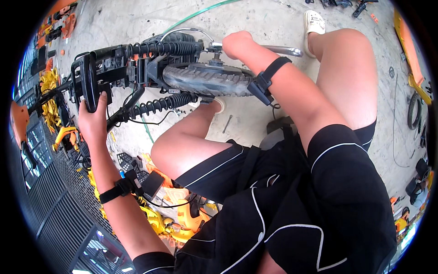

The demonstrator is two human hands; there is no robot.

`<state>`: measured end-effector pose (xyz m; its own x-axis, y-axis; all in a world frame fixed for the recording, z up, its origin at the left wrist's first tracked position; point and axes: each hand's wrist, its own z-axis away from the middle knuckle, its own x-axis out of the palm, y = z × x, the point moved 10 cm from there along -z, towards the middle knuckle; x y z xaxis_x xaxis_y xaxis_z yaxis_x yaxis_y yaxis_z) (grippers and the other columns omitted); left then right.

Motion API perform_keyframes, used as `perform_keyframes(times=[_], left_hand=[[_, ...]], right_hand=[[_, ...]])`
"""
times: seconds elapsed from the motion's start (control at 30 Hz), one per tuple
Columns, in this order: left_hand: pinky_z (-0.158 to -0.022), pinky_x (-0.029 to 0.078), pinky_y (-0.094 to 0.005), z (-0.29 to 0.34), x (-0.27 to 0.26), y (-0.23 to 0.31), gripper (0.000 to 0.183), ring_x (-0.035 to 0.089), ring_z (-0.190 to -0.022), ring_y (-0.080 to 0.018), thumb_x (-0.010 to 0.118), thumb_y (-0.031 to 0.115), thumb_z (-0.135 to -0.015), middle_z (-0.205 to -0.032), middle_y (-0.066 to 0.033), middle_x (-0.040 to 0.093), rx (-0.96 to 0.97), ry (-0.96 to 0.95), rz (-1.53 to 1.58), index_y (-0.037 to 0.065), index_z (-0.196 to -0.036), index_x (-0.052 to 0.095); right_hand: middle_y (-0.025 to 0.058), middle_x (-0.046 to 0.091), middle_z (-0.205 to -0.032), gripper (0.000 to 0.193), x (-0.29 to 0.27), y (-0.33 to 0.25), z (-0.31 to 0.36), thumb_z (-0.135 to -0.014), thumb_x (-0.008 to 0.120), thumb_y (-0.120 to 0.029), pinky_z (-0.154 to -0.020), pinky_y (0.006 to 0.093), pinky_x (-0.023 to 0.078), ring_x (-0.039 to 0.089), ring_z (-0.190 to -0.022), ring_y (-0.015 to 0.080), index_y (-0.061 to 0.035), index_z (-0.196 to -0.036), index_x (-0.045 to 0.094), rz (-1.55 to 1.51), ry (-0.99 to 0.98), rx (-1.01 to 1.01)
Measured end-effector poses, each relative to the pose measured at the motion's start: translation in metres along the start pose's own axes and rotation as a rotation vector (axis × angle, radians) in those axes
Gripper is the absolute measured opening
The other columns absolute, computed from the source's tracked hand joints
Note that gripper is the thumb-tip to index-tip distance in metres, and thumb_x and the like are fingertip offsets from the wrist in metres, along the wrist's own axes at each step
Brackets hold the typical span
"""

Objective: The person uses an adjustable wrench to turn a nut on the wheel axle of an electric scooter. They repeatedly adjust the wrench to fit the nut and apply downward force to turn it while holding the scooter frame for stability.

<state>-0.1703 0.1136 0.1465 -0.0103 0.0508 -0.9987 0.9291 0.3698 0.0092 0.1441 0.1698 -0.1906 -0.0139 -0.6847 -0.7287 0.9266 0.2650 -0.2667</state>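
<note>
In front of me is a partly stripped two-wheeler with a knobbly-tyred wheel (205, 81). Coil-spring shock absorbers flank the wheel: an upper one (166, 48) and a lower one (164, 104). My left hand (93, 121) is closed on a black loop-shaped grab rail (91, 82) at the frame's end, thumb on the near side and the other fingers mostly hidden. By the wheel hub (215, 64), my right hand (237, 44) is in a fist around a long chrome socket wrench (283, 50). The wrench's handle sticks out to the right; its middle is covered by the hand.
A small spanner (227, 124) lies on the concrete floor between my legs. A green hose (196, 16) crosses the far floor. Orange and yellow body panels (187, 219) are heaped at lower left, with more (408, 50) along the right. A loose tyre (414, 111) lies there too.
</note>
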Motion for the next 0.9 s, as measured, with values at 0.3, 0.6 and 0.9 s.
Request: perform_keyframes(times=[0.3,0.6,0.9], left_hand=[[-0.094,0.045,-0.0352,-0.003,0.001,-0.003,0.082,0.062,-0.103,-0.0292,0.075,0.056,-0.08,-0.111,-0.0229,0.065,-0.018,0.031,-0.019,-0.011,-0.124,0.056],[-0.086,0.048,-0.0309,-0.001,0.001,-0.006,0.073,0.064,-0.09,-0.0216,0.077,0.049,-0.082,-0.104,-0.017,0.069,-0.003,0.097,-0.046,-0.011,-0.12,0.059],[-0.077,0.047,-0.0269,-0.001,0.008,-0.011,0.05,0.059,-0.081,-0.0123,0.076,0.037,-0.087,-0.094,-0.0058,0.067,-0.085,0.01,0.065,-0.002,-0.115,0.064]], right_hand=[[0.0107,0.072,-0.11,0.027,0.033,0.042,-0.007,-0.085,0.06,-0.007,-0.08,0.0402,0.055,0.069,-0.101,0.0298,-0.011,-0.108,0.073,-0.071,-0.01,-0.026],[0.0159,0.071,-0.107,0.032,0.088,0.043,-0.052,-0.086,0.054,-0.003,-0.081,0.044,0.055,0.068,-0.1,0.0349,-0.0074,-0.115,0.067,-0.182,-0.086,-0.093],[0.0138,0.069,-0.115,0.042,0.114,0.036,-0.099,-0.086,0.05,-0.003,-0.087,0.0436,0.053,0.064,-0.108,0.0334,-0.0137,-0.123,0.064,-0.332,-0.08,-0.168]])
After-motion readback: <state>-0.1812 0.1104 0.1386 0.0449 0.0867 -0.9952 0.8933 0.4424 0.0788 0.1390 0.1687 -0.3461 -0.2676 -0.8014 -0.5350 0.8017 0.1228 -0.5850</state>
